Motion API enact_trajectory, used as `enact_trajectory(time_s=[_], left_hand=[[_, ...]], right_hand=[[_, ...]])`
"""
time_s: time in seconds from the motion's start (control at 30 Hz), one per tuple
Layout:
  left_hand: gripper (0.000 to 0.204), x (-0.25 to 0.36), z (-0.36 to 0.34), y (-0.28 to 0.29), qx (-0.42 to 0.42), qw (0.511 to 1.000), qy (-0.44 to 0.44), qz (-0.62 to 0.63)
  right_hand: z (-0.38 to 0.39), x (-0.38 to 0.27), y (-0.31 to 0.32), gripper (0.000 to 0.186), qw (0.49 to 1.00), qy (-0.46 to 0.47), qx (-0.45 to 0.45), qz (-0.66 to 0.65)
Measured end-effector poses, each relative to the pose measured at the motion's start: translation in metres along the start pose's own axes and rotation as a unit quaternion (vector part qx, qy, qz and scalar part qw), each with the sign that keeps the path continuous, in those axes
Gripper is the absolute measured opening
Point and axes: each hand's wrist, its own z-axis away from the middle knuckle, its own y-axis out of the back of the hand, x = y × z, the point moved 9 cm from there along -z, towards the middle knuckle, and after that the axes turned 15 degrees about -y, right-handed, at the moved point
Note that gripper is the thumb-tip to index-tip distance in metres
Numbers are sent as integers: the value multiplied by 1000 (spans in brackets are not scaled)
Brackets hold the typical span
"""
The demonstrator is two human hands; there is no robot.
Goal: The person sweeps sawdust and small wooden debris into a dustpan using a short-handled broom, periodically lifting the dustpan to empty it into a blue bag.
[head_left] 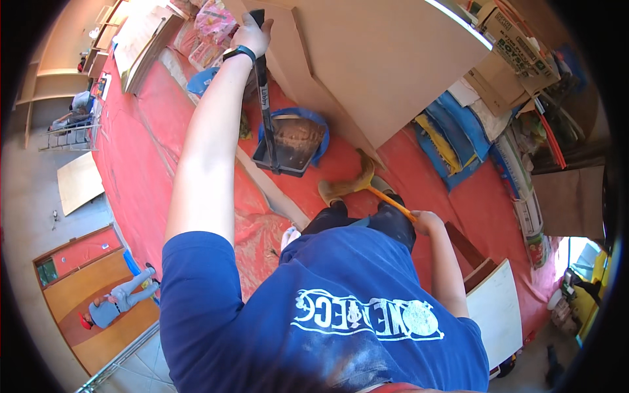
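Note:
My left hand [252, 36] is raised at the top with its fingers wrapped round the upright handle of a black long-handled dustpan [264, 101]. Its dusty, brown-stained pan hangs over or against a blue tub or bag [320, 121], partly hidden behind it; whether they touch I cannot tell. Low on the right, my right hand [429, 223] closes on the orange handle of a broom [391, 200]. The broom's yellowish-brown head [362, 175] is down by my feet, apart from the dustpan.
Red sheeting [141, 147] covers the floor. A large brown board [386, 59] leans ahead of me, and folded blue sacks [452, 131] and cardboard boxes [511, 49] lie to the right. A white panel [501, 314] stands by my right elbow. Another person [118, 304] is at far left.

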Motion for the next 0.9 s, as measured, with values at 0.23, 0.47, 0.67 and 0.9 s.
enact_trajectory(time_s=[0.23,0.47,0.67,0.9], left_hand=[[73,-3,1,34,62,995,57,55],[67,-3,18,60,93,990,93,50],[54,24,56,110,125,991,23,46],[52,30,184,246,224,967,113,46]], right_hand=[[-10,-7,8,49,999,25,23,21],[1,3,18,54,999,2,-36,4],[14,-21,44,52,996,36,-72,33],[60,-60,95,46,983,107,-83,127]])
